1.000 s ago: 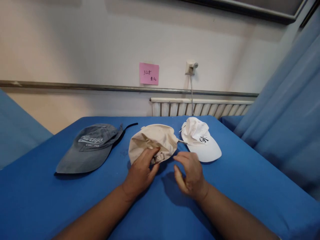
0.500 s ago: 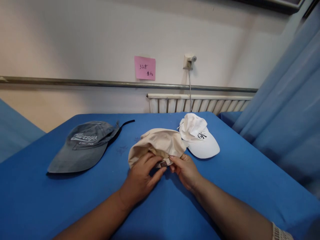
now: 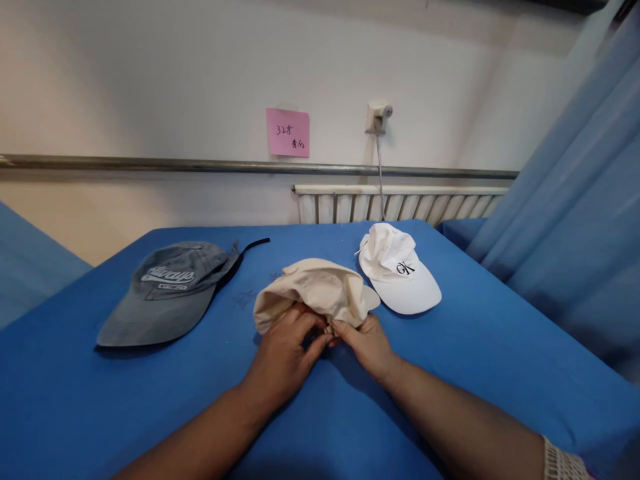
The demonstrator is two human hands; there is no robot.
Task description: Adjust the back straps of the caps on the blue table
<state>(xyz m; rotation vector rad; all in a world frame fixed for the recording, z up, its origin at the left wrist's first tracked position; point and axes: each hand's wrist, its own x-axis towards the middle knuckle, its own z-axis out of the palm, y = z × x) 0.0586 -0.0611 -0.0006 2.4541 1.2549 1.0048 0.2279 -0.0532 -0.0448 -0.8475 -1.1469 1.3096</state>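
Note:
A beige baseball cap rests at the middle of the blue-covered table, its back strap towards me and part of its brim showing at the right. My left hand is closed on the strap from the left, thumb and fingers pinching near the small buckle. From the right, my right hand pinches the same strap, its thumb beside the buckle. The fingers hide most of the buckle and strap. To the left lies a grey-blue cap with white lettering. A white cap with black letters sits behind and right.
The blue cloth covers the table up to the wall. Beyond its far edge are a white radiator and a metal rail. A blue curtain hangs at the right. A pink note and a plugged socket are on the wall.
My hands have drawn closer together at the strap, and the buckle is now mostly covered by my fingers. The beige cap has turned slightly, showing more of its brim at the right.

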